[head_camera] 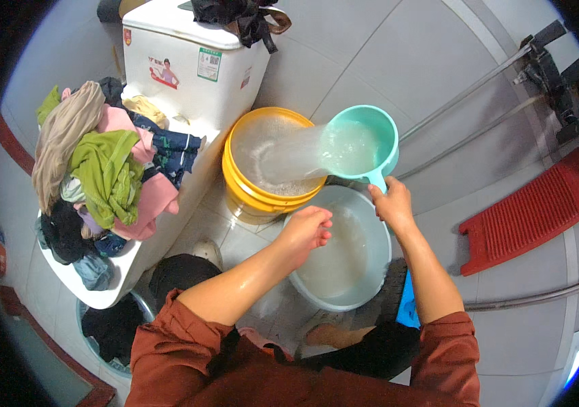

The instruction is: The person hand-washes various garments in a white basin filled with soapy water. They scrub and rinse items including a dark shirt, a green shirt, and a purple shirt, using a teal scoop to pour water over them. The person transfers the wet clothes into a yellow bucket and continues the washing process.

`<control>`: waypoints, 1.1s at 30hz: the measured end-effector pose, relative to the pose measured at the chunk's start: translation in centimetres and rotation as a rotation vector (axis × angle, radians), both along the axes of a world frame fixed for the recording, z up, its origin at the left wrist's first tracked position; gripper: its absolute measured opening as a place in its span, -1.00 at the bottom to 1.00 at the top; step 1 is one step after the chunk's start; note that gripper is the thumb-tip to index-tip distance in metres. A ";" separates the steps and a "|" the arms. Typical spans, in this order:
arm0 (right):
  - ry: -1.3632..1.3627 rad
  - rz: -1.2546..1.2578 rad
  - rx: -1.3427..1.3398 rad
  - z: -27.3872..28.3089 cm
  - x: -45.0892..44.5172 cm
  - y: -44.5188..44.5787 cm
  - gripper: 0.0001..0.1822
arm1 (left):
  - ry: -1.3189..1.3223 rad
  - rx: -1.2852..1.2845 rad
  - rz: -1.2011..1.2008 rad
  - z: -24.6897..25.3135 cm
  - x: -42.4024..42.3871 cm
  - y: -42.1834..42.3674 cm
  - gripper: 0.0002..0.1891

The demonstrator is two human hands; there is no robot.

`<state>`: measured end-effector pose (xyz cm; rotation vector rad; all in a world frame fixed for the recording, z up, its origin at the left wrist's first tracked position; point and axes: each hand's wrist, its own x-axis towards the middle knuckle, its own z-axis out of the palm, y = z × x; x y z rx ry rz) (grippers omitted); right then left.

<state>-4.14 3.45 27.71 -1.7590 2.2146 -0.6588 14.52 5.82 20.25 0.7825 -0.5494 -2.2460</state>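
Observation:
In the head view, my right hand grips the handle of a turquoise plastic dipper, tilted to the left. Water streams from it into a yellow plastic bucket, whose water is foamy. My left hand is over the left side of a large pale basin and touches nothing that I can see; its fingers are loosely curled. Cloudy water lies in the basin, which stands below and to the right of the bucket.
Piled clothes lie on the white ledge of a toilet-like white fixture at the left. Below is a tub with dark cloth. A red plastic washboard leans at the right wall, near metal pipes. A dark bag tops the fixture.

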 end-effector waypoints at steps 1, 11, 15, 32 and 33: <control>0.137 0.039 -0.089 0.3 -0.5 -0.8 -0.70 | 0.007 0.002 0.000 0.3 0.1 0.1 -0.89; 0.601 0.050 -0.288 8.9 -0.8 -4.1 -0.72 | -0.013 0.017 -0.014 -0.4 -0.5 -0.5 -0.87; 0.672 0.089 -0.418 11.4 0.0 -4.6 -0.74 | -0.033 0.022 -0.010 -0.2 -0.8 -0.3 -0.90; -0.868 -0.002 -0.282 -3.0 5.2 -1.8 -0.81 | -0.258 -0.254 -0.046 0.0 -2.1 -0.2 -0.63; -0.874 -0.046 -0.327 -4.3 5.8 -1.1 -0.82 | -0.278 -0.371 -0.048 0.6 -2.4 0.1 -0.51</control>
